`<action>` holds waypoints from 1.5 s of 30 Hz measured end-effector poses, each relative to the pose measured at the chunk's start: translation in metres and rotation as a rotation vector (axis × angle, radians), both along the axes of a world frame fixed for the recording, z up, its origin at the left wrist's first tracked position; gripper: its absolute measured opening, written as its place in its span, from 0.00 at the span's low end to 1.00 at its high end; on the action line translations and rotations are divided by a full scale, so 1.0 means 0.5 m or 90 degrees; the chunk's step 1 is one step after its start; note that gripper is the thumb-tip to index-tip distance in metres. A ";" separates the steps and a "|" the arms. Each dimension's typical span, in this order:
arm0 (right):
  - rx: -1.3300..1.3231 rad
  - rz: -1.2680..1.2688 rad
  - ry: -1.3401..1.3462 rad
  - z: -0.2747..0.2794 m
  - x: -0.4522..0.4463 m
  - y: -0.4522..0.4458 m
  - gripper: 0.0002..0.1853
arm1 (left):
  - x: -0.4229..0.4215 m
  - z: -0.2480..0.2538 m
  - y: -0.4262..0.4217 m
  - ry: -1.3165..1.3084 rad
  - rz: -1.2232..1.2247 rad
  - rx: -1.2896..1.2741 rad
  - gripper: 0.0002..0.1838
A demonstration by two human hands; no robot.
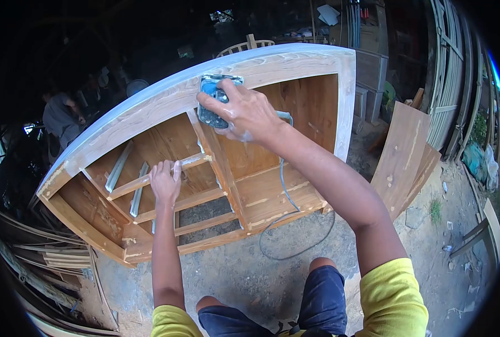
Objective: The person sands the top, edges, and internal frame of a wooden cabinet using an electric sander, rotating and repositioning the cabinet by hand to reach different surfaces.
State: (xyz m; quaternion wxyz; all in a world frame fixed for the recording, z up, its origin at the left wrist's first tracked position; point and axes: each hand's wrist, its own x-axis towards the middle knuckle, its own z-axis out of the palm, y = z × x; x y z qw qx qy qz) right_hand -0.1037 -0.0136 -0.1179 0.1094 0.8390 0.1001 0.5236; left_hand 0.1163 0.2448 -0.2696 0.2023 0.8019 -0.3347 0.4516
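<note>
A small blue power sander (212,101) is held by the right hand (241,112), with the fingers bent around its top. In the upper middle of the view, it is set against the wide top board (295,67). A thin wooden bar (192,162), left of the middle, is covered by the left hand (164,180). Its fingers are kept close together; how hard the bar is squeezed cannot be told.

Both the bar and the top board are built into a big wooden cabinet (228,174), which is seen across the middle. A gray cord (286,191) is looped down to the gray floor (222,281), in the lower middle. Wooden panels (399,151) are leaned together at the right.

The work seems to be partly done. The top board and the right side board (345,106) are coated with pale dust, so some sanding seems to be done there. The lower rail (210,243) is seen brown, with light spots at its joints, so it is probably left to be sanded.
</note>
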 end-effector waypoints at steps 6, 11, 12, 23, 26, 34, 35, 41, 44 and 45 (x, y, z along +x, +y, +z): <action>0.044 -0.083 -0.034 0.010 -0.120 -0.199 0.44 | 0.026 0.005 -0.026 0.022 0.058 -0.031 0.25; 0.150 -0.133 -0.163 0.016 -0.204 -0.376 0.39 | 0.022 0.001 -0.039 -0.001 0.089 -0.029 0.25; 0.175 -0.146 -0.200 0.016 -0.219 -0.408 0.38 | 0.030 -0.002 -0.040 -0.005 0.099 -0.038 0.25; 0.396 -0.176 -0.454 -0.257 -0.253 -0.585 0.38 | 0.073 -0.019 -0.046 0.063 0.249 -0.059 0.32; 0.551 -0.163 -0.488 -0.404 -0.250 -0.583 0.38 | 0.111 -0.028 -0.027 0.044 0.277 -0.040 0.36; 1.015 -0.110 -0.529 -0.794 -0.260 -0.527 0.33 | 0.125 -0.023 -0.013 0.071 0.287 -0.080 0.45; 1.046 -0.138 -0.544 -0.846 -0.258 -0.525 0.31 | 0.121 -0.023 -0.015 0.069 0.287 -0.070 0.45; 1.243 -0.169 -0.580 -1.118 -0.237 -0.466 0.35 | 0.125 -0.014 0.004 0.081 0.291 -0.053 0.44; 1.442 -0.108 -0.617 -1.158 -0.229 -0.424 0.38 | 0.126 -0.015 0.004 0.064 0.261 -0.078 0.44; 1.527 -0.117 -0.619 -1.175 -0.230 -0.417 0.40 | 0.123 -0.017 0.001 0.066 0.249 -0.082 0.44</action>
